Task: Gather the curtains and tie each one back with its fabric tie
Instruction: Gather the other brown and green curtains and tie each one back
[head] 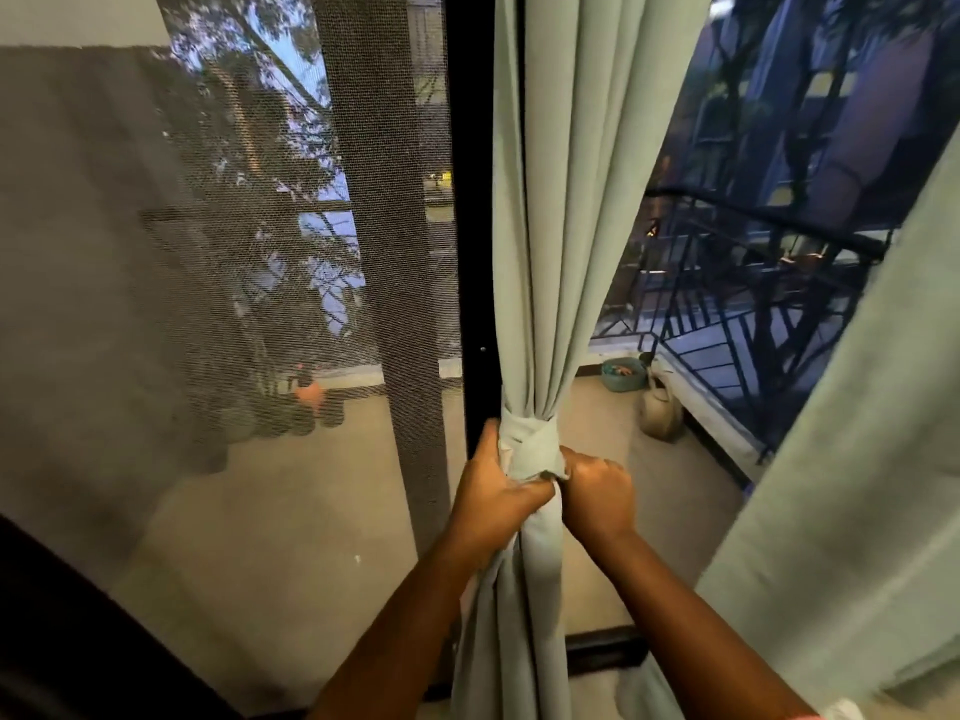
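Dark mesh of a screen door [270, 283] is seen to the left, with a black frame post [470, 210] just behind the gathered pale green curtain [550, 210]. A second curtain [852, 485] hangs at the right; beyond, a balcony railing [753, 283], a teal basket [623, 374] and a watering can [660, 413] are visible. The fabric tie [530, 446] is wrapped around the curtain and gripped at its left by the left hand [493, 491], while its end is pinched by the curled right hand [597, 493].

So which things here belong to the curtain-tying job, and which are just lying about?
Job:
gathered curtain
fabric tie
left hand
right hand
second curtain, not tied here

Lying about:
mesh screen
watering can
teal basket
balcony railing
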